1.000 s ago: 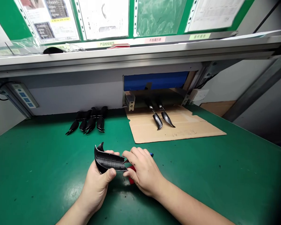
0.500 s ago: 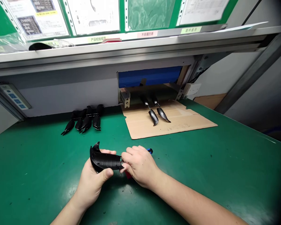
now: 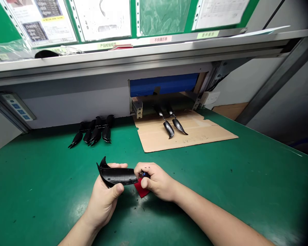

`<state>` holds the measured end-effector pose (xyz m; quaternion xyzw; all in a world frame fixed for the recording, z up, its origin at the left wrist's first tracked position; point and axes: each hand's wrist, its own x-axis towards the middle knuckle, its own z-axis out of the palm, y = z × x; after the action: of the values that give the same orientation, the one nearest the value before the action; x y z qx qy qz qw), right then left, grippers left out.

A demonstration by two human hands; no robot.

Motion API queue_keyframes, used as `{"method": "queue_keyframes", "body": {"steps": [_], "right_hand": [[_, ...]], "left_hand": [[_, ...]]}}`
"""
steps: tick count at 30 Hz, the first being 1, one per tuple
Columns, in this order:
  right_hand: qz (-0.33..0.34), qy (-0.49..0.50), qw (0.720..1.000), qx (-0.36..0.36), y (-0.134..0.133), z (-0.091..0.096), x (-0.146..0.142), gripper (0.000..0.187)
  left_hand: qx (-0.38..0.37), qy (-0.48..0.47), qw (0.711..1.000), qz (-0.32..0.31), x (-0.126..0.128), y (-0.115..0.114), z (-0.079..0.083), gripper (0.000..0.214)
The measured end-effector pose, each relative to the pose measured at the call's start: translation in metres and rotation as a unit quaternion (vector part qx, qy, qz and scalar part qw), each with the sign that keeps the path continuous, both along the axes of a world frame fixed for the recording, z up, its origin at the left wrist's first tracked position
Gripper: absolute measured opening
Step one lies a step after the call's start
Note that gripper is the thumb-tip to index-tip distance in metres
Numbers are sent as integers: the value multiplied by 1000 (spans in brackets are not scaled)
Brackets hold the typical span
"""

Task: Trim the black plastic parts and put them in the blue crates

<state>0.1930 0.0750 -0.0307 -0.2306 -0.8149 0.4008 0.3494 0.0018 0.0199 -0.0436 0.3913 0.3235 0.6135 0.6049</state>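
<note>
My left hand (image 3: 104, 200) is closed round a curved black ribbed plastic part (image 3: 116, 175), held just above the green table (image 3: 41, 191). My right hand (image 3: 155, 181) is closed on a small tool with a red handle (image 3: 141, 190) and a blue bit near the fingers. The tool's tip sits at the right end of the black part. Both hands are near the table's front middle.
Several similar black parts (image 3: 93, 134) lie in a row at the back left. Two more black parts (image 3: 173, 127) rest on a cardboard sheet (image 3: 195, 135) under a blue-topped opening. A power strip (image 3: 16, 106) hangs at the left; papers hang above the shelf.
My right hand has turned, so the red handle now shows below the fingers. The black part has tilted slightly in my left hand. The view shifted a little.
</note>
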Motion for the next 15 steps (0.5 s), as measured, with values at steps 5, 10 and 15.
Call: {"method": "queue_keyframes", "body": {"steps": [5, 10, 15], "right_hand": [[-125, -30, 985, 118, -10, -3, -6, 71], [-197, -77, 962, 170, -15, -2, -9, 79], [-184, -60, 966, 174, -15, -3, -12, 75]], "left_hand": [[-24, -41, 999, -3, 1, -2, 4, 48], [-26, -50, 998, -19, 2, -5, 5, 47], [-16, -43, 999, -28, 1, -6, 4, 45]]}}
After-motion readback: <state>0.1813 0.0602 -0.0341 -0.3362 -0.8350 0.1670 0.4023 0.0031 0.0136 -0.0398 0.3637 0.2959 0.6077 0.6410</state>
